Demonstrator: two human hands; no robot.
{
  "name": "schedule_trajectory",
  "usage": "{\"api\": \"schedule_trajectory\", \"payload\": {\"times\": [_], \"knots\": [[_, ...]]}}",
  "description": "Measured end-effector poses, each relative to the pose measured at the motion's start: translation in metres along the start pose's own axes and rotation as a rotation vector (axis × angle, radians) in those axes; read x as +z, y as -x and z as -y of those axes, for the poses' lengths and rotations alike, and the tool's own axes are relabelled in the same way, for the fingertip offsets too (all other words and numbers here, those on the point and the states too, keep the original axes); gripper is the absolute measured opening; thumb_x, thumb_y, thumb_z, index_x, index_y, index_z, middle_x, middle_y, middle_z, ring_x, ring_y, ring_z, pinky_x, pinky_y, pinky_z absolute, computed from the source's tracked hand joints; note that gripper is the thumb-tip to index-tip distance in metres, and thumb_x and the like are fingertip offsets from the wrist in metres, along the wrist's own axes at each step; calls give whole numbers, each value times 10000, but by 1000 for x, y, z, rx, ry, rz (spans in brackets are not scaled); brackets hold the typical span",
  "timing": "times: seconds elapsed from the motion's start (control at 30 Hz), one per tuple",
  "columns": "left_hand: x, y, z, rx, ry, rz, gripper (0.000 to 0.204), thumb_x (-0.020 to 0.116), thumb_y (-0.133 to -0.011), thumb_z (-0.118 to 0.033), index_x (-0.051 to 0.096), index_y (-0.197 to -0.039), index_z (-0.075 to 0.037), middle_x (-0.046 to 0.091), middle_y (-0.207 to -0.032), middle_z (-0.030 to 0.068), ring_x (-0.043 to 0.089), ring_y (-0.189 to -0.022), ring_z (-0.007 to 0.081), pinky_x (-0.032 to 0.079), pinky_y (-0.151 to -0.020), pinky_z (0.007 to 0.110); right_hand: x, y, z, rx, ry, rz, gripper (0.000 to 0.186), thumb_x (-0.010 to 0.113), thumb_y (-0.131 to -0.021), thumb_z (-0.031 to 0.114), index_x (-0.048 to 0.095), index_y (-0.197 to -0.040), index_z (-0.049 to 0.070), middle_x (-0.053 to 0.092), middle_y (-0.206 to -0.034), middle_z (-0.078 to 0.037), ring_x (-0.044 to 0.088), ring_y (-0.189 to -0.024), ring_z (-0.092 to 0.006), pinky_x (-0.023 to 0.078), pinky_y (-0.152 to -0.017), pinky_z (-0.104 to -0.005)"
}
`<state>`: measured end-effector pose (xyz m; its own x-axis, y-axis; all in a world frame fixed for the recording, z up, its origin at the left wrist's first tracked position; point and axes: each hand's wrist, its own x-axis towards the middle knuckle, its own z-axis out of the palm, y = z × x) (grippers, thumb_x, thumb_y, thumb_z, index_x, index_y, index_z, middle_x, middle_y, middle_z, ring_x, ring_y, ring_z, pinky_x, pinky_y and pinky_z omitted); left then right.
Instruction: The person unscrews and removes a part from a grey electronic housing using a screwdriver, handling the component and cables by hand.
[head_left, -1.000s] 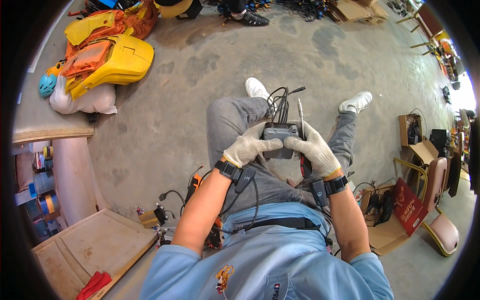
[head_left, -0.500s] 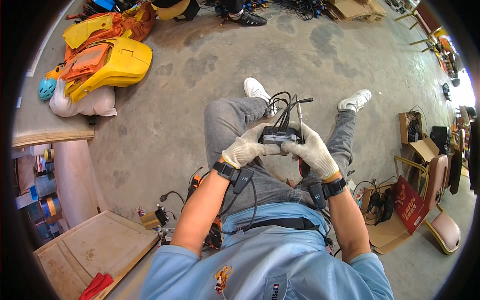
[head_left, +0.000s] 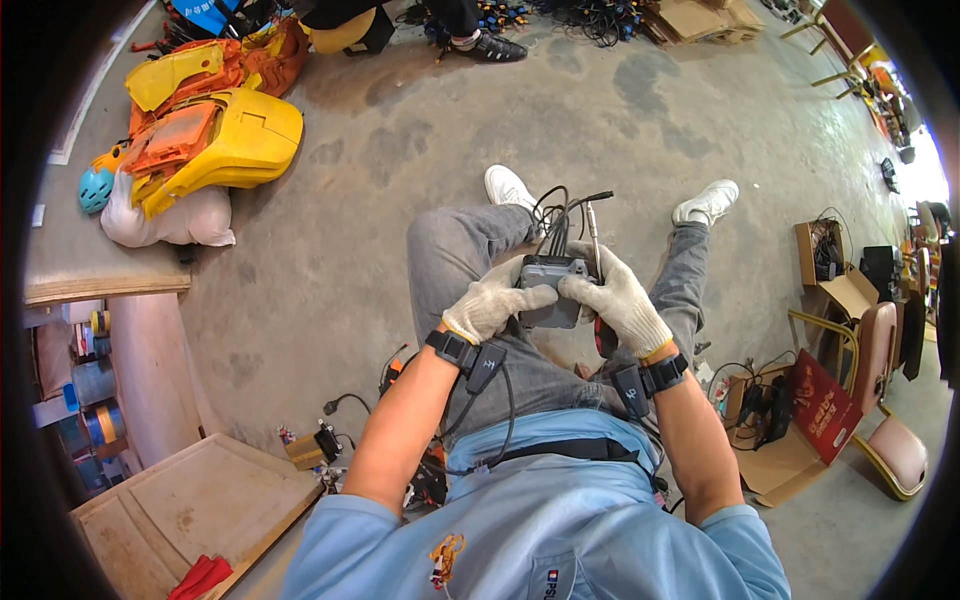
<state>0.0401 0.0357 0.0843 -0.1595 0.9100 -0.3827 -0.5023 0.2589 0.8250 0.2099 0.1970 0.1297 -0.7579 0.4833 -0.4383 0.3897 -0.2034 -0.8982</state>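
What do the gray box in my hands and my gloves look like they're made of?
Box: probably hard plastic, satin finish, judging by its smooth, molded look. Gloves: matte knit, perhaps cotton or a blend, going by the ribbed cuffs.

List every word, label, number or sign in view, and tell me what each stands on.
I'm leaving wording uncopied; here is where it stands.
Shirt pocket: small dark letters beside a coloured mark.
Left-wrist black box: a pale mark.
Right-wrist black box: a pale mark.
Red cardboard flap: pale lettering, partly too blurred.
Blue thing, top left: pale marks, too small to read.
Gray case: nothing readable.
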Motion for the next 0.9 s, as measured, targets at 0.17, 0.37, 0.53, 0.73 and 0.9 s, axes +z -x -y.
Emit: {"api": "schedule_trajectory", "payload": {"times": [0.17,0.37,0.53,0.73,0.9], "knots": [[0,3,-2,4,147,-41,642,861,-996,-317,628,-1505,-3,735,-1362,104,677,-1244,186,538,-1107,354,-5,4,-10,87,8,62,546,848,-941,286,681,-1349,-37,704,-962,-31,621,-735,-79,518,-646,-267],[-3,1,5,13,299,-81,633,845,-1011,-328,624,-1513,-11,730,-1382,110,683,-1278,224,544,-1120,364,3,10,-8,82,26,124,503,820,-961,337,695,-1284,-28,705,-931,-20,614,-776,-83,522,-700,-275],[-3,4,-4,-3,274,-45,618,837,-987,-282,626,-1502,-14,743,-1349,108,720,-1238,242,582,-1089,397,4,12,2,85,4,168,530,795,-985,354,697,-1338,-29,728,-1028,-28,607,-859,-80,522,-779,-275],[-8,2,-1,-10,402,57,603,847,-952,-255,647,-1464,-7,755,-1306,121,748,-1181,243,625,-1037,391,11,11,0,120,-113,221,588,800,-986,372,687,-1387,-43,721,-1066,-14,590,-876,-90,513,-808,-275],[-7,7,-2,-16,386,22,624,878,-927,-306,667,-1441,-22,757,-1295,107,732,-1183,227,598,-1049,386,14,7,-18,130,-144,229,607,809,-985,406,688,-1365,-53,672,-981,14,554,-814,-66,483,-731,-250]]}}
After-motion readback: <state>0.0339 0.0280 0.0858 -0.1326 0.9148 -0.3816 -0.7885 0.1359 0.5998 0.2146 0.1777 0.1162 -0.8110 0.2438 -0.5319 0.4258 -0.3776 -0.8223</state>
